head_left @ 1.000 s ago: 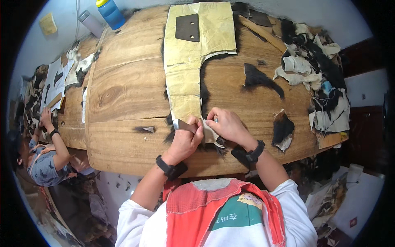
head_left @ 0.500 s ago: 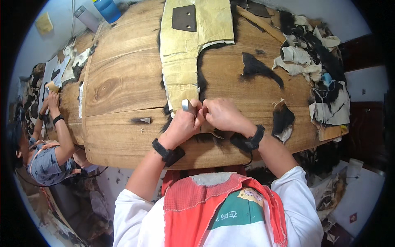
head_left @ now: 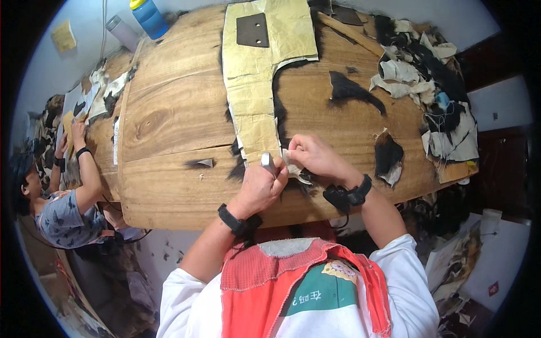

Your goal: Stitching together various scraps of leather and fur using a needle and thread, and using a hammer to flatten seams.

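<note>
A long yellowish pattern sheet (head_left: 256, 110) lies over a piece of black fur hide (head_left: 283, 110), whose dark hair sticks out along its edges. My left hand (head_left: 260, 185) is closed at the near end of the sheet, around a silver metal tool (head_left: 268, 162) with a rounded end; the rest of the tool is hidden in my fist. Just to its right, the thumb and fingers of my right hand (head_left: 316, 156) pinch a pale edge of the hide. A loose pale flap (head_left: 298, 173) hangs below that pinch.
On the wooden table (head_left: 174, 186), a dark plate with two holes (head_left: 252, 31) rests on the sheet. Fur scraps (head_left: 352, 93) lie to the right, before a hide pile (head_left: 414, 84). A blue bottle (head_left: 150, 19) stands far left. At left, another person (head_left: 70, 211) handles material.
My hands have shifted slightly right and nearer, and moved a little apart. More of the pale flap shows between them. The other person's hands have moved too.
</note>
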Demonstrator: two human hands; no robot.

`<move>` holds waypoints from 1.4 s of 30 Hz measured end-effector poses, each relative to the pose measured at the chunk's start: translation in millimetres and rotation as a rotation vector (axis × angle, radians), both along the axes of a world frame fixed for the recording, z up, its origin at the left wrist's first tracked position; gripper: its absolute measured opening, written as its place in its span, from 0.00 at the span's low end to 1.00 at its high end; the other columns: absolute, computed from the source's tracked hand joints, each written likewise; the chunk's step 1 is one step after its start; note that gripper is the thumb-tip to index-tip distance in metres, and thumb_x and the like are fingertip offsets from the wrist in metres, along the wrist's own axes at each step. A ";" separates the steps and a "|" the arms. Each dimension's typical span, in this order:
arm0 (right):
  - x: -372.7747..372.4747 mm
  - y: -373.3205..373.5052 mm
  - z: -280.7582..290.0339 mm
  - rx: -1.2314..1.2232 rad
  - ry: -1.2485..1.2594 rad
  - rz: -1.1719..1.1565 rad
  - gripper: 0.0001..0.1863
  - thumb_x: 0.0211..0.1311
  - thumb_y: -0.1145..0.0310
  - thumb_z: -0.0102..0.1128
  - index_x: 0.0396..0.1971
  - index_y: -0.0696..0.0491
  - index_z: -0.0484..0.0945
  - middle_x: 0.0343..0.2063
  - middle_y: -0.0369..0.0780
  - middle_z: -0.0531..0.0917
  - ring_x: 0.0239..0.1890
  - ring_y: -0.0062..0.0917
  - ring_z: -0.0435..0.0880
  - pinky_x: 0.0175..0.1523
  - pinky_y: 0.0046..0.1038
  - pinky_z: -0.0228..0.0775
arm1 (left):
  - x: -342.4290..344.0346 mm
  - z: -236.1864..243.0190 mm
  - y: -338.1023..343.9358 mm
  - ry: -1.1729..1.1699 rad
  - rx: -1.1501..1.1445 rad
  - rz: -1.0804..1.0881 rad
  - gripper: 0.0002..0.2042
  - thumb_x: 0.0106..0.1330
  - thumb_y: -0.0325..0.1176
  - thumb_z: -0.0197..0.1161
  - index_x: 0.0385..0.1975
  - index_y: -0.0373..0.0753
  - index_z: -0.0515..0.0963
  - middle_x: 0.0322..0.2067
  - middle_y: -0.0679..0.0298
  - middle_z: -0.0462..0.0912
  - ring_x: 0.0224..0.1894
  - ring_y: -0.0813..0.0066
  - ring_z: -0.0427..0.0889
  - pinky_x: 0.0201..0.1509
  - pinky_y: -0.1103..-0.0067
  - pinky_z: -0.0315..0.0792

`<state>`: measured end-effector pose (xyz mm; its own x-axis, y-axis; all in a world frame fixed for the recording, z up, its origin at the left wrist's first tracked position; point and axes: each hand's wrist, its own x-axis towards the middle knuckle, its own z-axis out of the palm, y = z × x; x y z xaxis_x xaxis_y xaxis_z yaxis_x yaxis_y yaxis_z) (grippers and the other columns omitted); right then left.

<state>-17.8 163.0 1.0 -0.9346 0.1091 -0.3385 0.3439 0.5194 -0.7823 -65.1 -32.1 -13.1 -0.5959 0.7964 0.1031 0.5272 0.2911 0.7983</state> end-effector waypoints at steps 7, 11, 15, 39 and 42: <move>25.0 -14.0 -12.3 -0.361 0.079 -0.304 0.17 0.60 0.59 0.62 0.32 0.60 0.79 0.21 0.40 0.81 0.23 0.20 0.78 0.31 0.26 0.70 | -0.4 4.1 -4.8 -0.174 -0.066 -0.060 0.10 0.70 0.38 0.51 0.31 0.38 0.72 0.24 0.49 0.76 0.31 0.44 0.77 0.34 0.60 0.69; 18.9 -9.7 -8.7 0.024 0.038 -0.275 0.15 0.64 0.60 0.61 0.36 0.59 0.79 0.26 0.39 0.84 0.27 0.20 0.80 0.32 0.26 0.70 | -0.2 -6.9 -11.1 -0.184 0.019 -0.062 0.10 0.71 0.37 0.51 0.31 0.38 0.71 0.22 0.51 0.74 0.28 0.49 0.75 0.32 0.62 0.67; 26.1 -16.0 -17.1 0.202 0.163 -0.188 0.16 0.55 0.57 0.66 0.32 0.55 0.82 0.22 0.45 0.83 0.26 0.33 0.83 0.34 0.33 0.72 | -2.9 -14.3 -10.9 -0.374 0.127 0.012 0.09 0.71 0.34 0.52 0.29 0.38 0.71 0.19 0.57 0.70 0.23 0.63 0.71 0.29 0.68 0.65; 39.2 -25.4 -46.3 -0.290 0.271 -0.607 0.11 0.59 0.60 0.65 0.28 0.53 0.84 0.19 0.36 0.83 0.22 0.22 0.79 0.31 0.26 0.69 | 10.4 2.6 1.6 -0.182 -0.066 -0.009 0.11 0.68 0.36 0.54 0.29 0.35 0.73 0.23 0.48 0.75 0.30 0.47 0.77 0.35 0.61 0.69; 53.5 -2.9 -18.7 -0.818 0.505 -0.822 0.06 0.63 0.65 0.62 0.33 0.52 0.82 0.24 0.26 0.79 0.21 0.06 0.62 0.27 0.13 0.55 | 13.8 -1.4 -4.2 -0.171 0.030 -0.035 0.11 0.68 0.36 0.54 0.28 0.35 0.73 0.23 0.48 0.75 0.30 0.46 0.76 0.35 0.61 0.69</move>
<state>35.7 160.2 -17.7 -0.7351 0.6455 -0.2074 -0.0952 -0.4011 -0.9111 -51.2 -36.3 -14.5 -0.5791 0.8148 0.0269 0.3923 0.2495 0.8854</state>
